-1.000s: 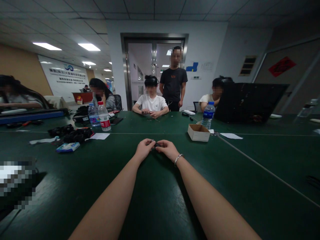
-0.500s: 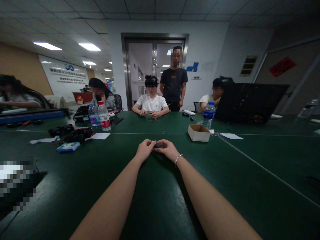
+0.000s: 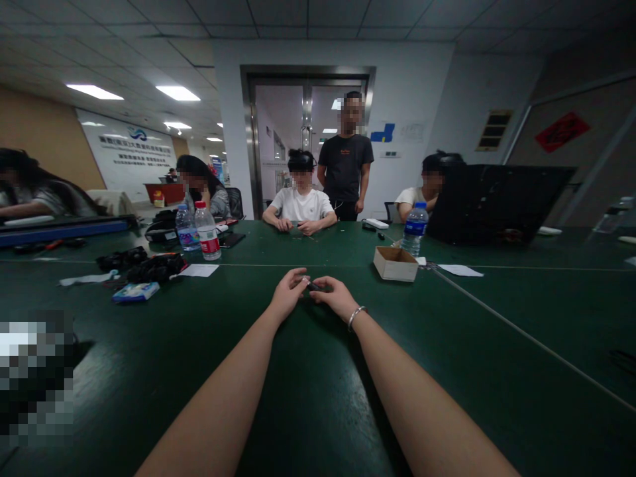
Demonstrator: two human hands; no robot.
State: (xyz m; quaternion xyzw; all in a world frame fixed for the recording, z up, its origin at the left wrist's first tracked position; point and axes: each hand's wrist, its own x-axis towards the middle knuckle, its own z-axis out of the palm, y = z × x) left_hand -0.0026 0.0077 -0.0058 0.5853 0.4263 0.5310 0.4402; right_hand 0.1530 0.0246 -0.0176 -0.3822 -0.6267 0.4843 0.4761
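Note:
Between my hands, just above the green table point(image 3: 318, 371), is a small dark elongated object point(image 3: 313, 286); its kind is too small to make out. The fingers of my right hand point(image 3: 338, 298) pinch it from the right, and a silver bracelet point(image 3: 356, 318) circles that wrist. My left hand point(image 3: 288, 295) is at the object's left end, its thumb close against it. The left fingers are stretched out above, apart from the thumb. A small pale glint shows by the left thumb, too small to name.
Ahead to the right are an open cardboard box point(image 3: 395, 266) and a blue-capped bottle point(image 3: 415, 228). On the left stand two bottles, a red-capped one point(image 3: 207, 232) among them, near black gear point(image 3: 149, 265) and a blue-white packet point(image 3: 136, 292). Several people are across the table.
My left fingers have lifted and spread away from the dark object, while the left thumb stays near it. My right hand keeps its pinch, almost unmoved.

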